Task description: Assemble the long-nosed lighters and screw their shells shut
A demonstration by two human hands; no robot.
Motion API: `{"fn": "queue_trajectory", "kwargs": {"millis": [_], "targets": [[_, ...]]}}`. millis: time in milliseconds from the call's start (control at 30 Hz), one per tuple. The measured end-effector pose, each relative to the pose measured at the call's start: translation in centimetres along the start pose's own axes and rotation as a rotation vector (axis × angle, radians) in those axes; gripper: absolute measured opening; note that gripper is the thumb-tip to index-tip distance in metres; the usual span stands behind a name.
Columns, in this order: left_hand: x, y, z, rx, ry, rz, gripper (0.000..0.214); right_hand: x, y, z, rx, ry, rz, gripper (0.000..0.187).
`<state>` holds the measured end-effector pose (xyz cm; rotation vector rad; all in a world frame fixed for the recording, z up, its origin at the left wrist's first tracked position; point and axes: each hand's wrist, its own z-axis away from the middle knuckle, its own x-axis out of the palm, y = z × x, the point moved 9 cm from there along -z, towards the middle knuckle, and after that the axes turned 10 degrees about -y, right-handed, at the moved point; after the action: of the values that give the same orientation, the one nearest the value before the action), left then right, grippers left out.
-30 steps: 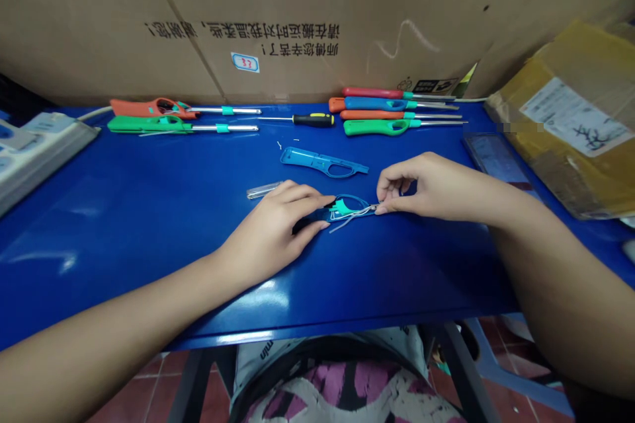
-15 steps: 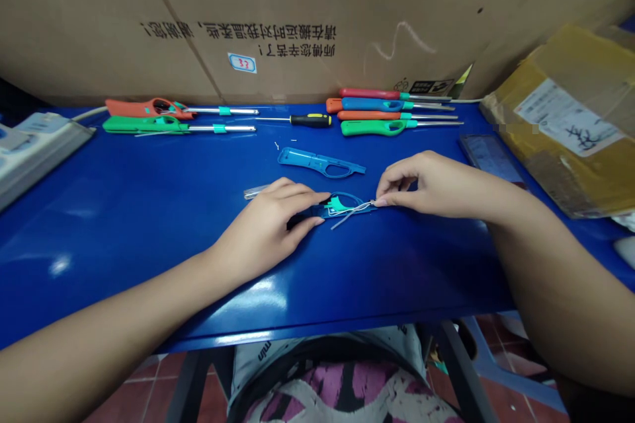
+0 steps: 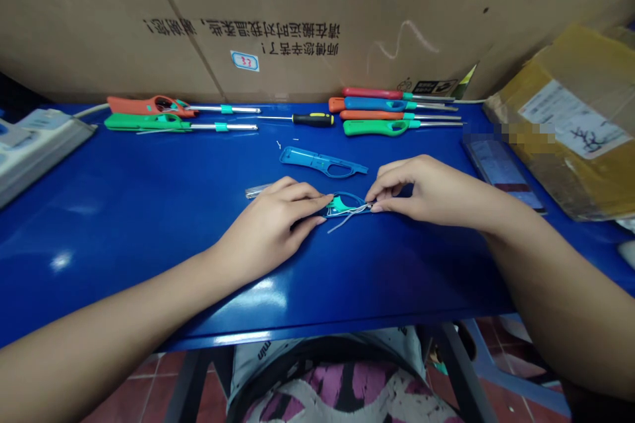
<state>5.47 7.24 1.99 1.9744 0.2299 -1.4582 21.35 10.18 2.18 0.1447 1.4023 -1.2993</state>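
My left hand rests on a blue lighter body lying on the blue table, and its fingertips reach a teal part inside the body. My right hand pinches thin pale wires at the body's right end. The wires trail out beside the teal part. A loose blue lighter shell half lies just beyond my hands. A slim metal tube sticks out from under my left fingers, partly hidden.
Several finished long-nosed lighters lie along the back edge, with an orange one and a green one at left. There is a black-and-yellow screwdriver, a power strip, a dark phone, a taped parcel and a cardboard box.
My right hand has moved slightly left, closer to the lighter body, still pinching the wires. My left hand stays on the body.
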Motion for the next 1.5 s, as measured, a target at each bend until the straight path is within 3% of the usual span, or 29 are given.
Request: {"fn": "queue_trajectory", "kwargs": {"millis": [100, 267, 367, 1300, 1500], "targets": [[0.0, -0.1, 0.0, -0.009, -0.006, -0.005, 0.032, -0.3, -0.1, 0.2, -0.003, 0.024, 0.024, 0.013], [0.1, -0.2, 0.0, -0.022, -0.003, -0.004, 0.031, -0.1, -1.8, 0.7, -0.176, 0.024, 0.237, 0.020], [0.2, -0.2, 0.0, -0.033, -0.007, -0.020, 0.031, 0.2, -2.3, 0.9, -0.208, 0.026, 0.344, 0.023], [0.5, 0.1, -0.1, -0.022, -0.046, -0.073, 0.031, 0.9, -2.7, 1.0, -0.147, -0.040, 0.465, 0.024], [0.4, 0.1, -0.1, -0.015, -0.042, -0.057, 0.031, 1.0, -2.2, 0.7, -0.049, -0.020, 0.489, 0.023]]}}
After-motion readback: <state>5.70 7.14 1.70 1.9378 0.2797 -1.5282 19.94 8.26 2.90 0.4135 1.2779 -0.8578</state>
